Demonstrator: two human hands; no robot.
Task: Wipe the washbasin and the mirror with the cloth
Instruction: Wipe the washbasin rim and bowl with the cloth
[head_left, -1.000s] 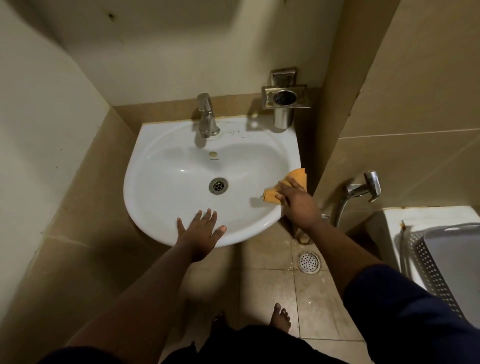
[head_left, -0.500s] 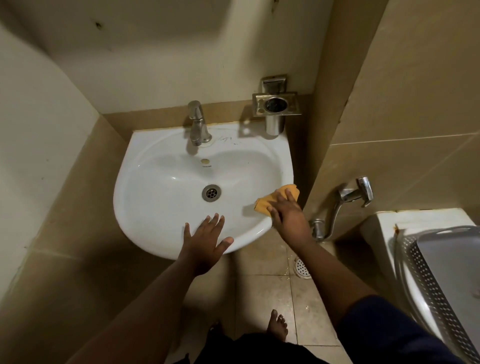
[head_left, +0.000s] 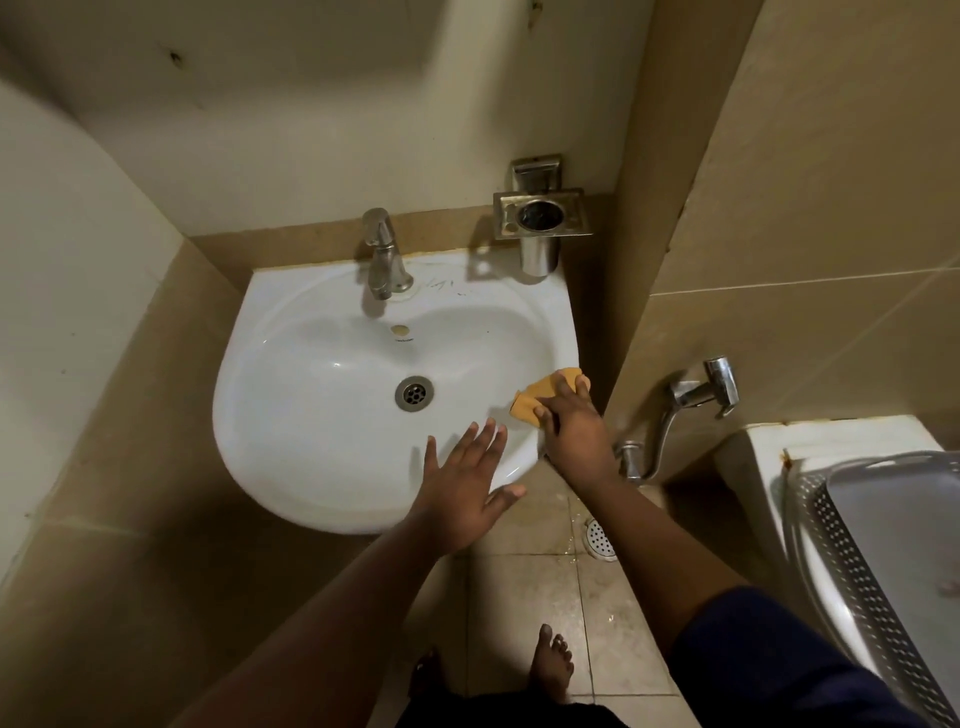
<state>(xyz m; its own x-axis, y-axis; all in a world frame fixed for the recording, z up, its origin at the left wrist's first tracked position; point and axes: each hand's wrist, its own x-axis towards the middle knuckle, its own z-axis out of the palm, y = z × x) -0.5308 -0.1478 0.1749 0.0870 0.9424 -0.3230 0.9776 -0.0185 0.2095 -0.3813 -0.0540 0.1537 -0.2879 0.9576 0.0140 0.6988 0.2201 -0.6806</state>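
Observation:
A white washbasin (head_left: 311, 415) hangs on the tiled wall, with a chrome tap (head_left: 383, 254) at its back and a metal drain (head_left: 414, 393) in the bowl. My right hand (head_left: 574, 426) presses a small orange cloth (head_left: 537, 396) against the basin's right inner rim, fingers spread over it. My left hand (head_left: 462, 480) hovers flat with fingers straight over the basin's front rim, holding nothing. No mirror is in view.
A steel tumbler holder (head_left: 540, 221) is fixed to the wall behind the basin's right corner. A wall tap with a curved pipe (head_left: 696, 395) sits to the right, near a metal perforated rack (head_left: 883, 561) on a white ledge. A floor drain (head_left: 600, 540) and my bare feet (head_left: 553, 660) are below.
My right hand with the cloth has slid along the basin's right rim, first toward the front and then back. My left hand stays flat over the front rim.

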